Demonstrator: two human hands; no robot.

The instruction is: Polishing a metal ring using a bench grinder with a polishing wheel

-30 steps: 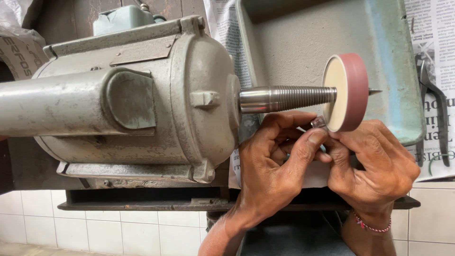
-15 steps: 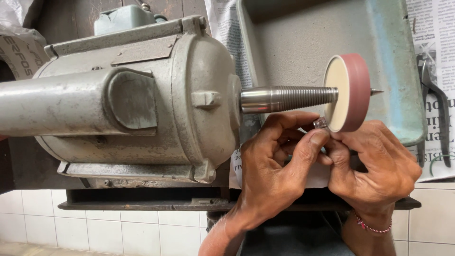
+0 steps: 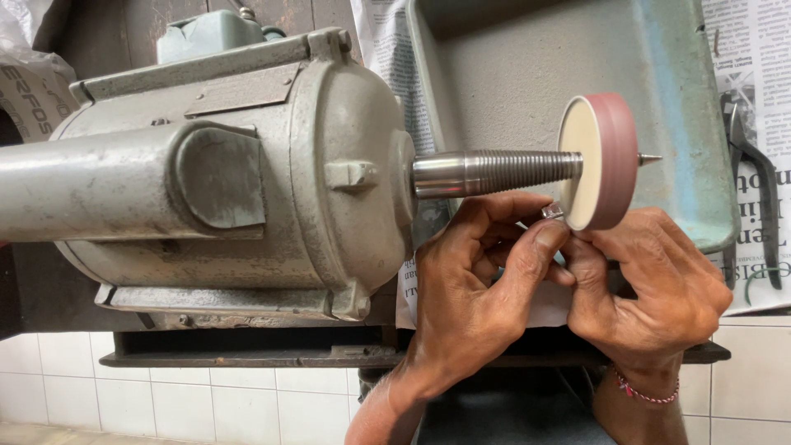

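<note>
Tiny shiny piece held at the wheel

Both hands pinch a small shiny piece. The left hand and right hand have their fingers squeezed together on it. The piece sits at the fingertips, touching the bottom of the pink wheel on the grey motor.

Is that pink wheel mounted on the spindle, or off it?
Mounted. The pink wheel sits on the threaded spindle, whose pointed tip pokes out the far side. Whether it is spinning, I cannot tell.
</note>
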